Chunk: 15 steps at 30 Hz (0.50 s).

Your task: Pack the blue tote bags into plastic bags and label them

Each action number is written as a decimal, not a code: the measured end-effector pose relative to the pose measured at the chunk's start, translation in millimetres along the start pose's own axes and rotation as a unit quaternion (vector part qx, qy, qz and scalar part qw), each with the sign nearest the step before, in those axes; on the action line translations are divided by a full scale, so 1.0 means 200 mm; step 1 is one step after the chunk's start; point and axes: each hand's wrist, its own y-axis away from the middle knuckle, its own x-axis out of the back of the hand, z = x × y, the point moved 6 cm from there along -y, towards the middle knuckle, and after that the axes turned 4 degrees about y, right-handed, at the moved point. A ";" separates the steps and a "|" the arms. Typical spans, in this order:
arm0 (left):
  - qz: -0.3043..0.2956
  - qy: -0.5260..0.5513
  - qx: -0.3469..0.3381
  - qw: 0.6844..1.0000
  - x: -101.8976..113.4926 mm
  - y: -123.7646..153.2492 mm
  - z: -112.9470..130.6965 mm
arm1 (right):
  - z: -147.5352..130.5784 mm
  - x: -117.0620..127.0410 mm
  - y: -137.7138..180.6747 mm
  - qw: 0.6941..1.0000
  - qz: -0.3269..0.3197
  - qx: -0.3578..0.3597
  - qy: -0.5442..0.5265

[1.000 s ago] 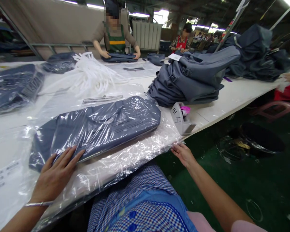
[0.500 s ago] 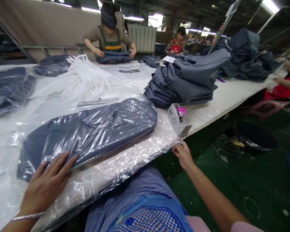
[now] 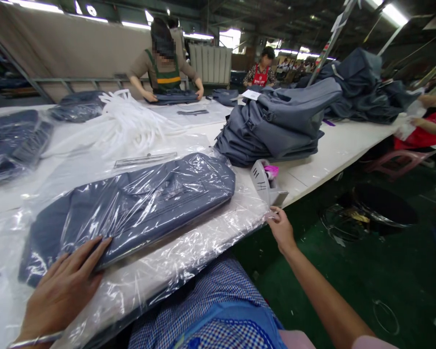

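Note:
A folded dark blue garment (image 3: pixel 131 208) lies inside a clear plastic bag (image 3: pixel 189 247) on the white table (image 3: pixel 349 140) in front of me. My left hand (image 3: pixel 63 288) rests flat on the bag, fingers stretched out over the garment's near left edge. My right hand (image 3: pixel 281 228) pinches the bag's open corner at the table's near edge, just below a grey tape dispenser (image 3: pixel 265 184) with a pink roll.
A stack of folded grey garments (image 3: pixel 276 126) sits behind the dispenser, with a larger heap (image 3: pixel 363 87) farther right. White plastic hangers (image 3: pixel 131 121) and bagged garments (image 3: pixel 14 140) lie to the left. A person in a green apron (image 3: pixel 163 68) works across the table. A dark bin (image 3: pixel 381 208) stands on the green floor.
My left hand slid slightly down and left along the bagged garment. My right hand moved a little up along the bag's corner toward the tape dispenser. The view tilted slightly.

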 end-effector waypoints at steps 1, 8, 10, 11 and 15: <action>-0.002 0.001 0.004 1.000 0.00 0.00 0.00 | -0.02 -0.01 -0.01 0.999 -0.020 0.020 0.029; 0.007 -0.017 0.003 1.000 0.00 0.00 0.01 | -0.09 -0.08 -0.04 0.996 -0.076 0.017 0.038; 0.005 -0.020 0.005 1.000 -0.02 0.00 0.00 | -0.10 -0.07 -0.07 0.998 -0.051 0.015 0.039; 0.005 -0.021 0.005 1.000 -0.02 0.00 -0.01 | -0.10 -0.07 -0.08 0.998 -0.041 0.022 0.040; 0.008 -0.026 -0.008 1.000 -0.05 0.02 -0.04 | -0.09 -0.05 -0.12 0.996 -0.035 0.062 0.056</action>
